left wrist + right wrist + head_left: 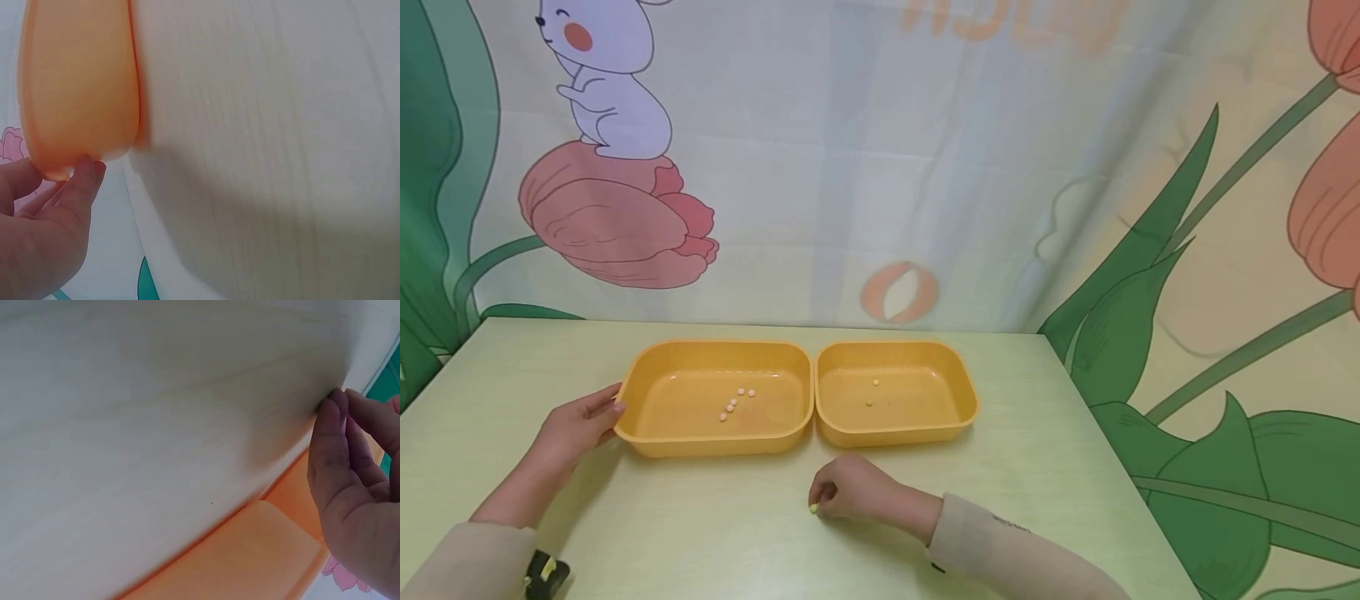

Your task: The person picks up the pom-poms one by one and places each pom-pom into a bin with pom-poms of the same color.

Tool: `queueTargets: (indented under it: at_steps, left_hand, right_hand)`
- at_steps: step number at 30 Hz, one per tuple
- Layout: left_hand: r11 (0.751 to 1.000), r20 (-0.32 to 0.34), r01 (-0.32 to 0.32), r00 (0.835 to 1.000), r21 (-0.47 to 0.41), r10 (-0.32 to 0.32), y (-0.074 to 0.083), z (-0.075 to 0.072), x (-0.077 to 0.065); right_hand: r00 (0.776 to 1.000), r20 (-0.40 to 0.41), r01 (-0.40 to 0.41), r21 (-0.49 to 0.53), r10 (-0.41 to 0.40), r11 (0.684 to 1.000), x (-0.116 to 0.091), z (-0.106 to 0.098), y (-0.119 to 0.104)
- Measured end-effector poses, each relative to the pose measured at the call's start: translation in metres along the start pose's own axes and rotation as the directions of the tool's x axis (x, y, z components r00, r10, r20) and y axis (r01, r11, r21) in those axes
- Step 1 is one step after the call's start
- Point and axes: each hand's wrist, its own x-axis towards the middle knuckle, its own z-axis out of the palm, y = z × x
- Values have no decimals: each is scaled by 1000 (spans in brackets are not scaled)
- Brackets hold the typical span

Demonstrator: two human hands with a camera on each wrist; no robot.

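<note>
Two yellow plastic trays stand side by side on the table. My left hand [574,423] holds the left end of the larger left tray [715,446], thumb and fingers at its rim; the left wrist view shows this hand [50,231] at the tray's end wall [81,81]. Several small pale pink pellets [731,408] lie in that tray. In the smaller right tray [895,436] lie small yellow pellets [869,402]. In front of the trays, my right hand [853,490] pinches one small yellow pellet [813,507] just over the table. The right wrist view shows the fingertips together, the pellet hidden.
The pale wood-grain table [700,525] extends around and in front of the trays. A printed cloth [820,167] with a rabbit and tulips hangs behind and to the right. A dark strap-like object [546,575] sits by the left sleeve.
</note>
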Motion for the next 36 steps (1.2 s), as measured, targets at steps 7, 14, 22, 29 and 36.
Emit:
queueTargets:
  at_steps: [7, 14, 22, 29, 36]
  left_hand:
    - [1000, -2, 14, 1000, -15, -14, 0, 1, 0]
    - [1000, -3, 3, 1000, -12, -3, 1, 1, 0]
    - [1000, -2, 5, 1000, -11, -5, 1, 1, -1]
    - [1000, -3, -11, 1000, -10, 11, 2, 1, -2]
    - [1000, -1, -9, 1000, -9, 9, 2, 0, -3]
  right_hand:
    - [999, 10, -49, 134, 48, 990, -2, -8, 3]
    - [995, 37, -100, 302, 93, 948, -4, -17, 4]
    - [992, 63, -127, 365, 112, 922, -8, -33, 7]
    - [993, 41, -120, 378, 112, 918, -13, -50, 9]
    - [994, 15, -106, 379, 109, 919, -17, -67, 12]
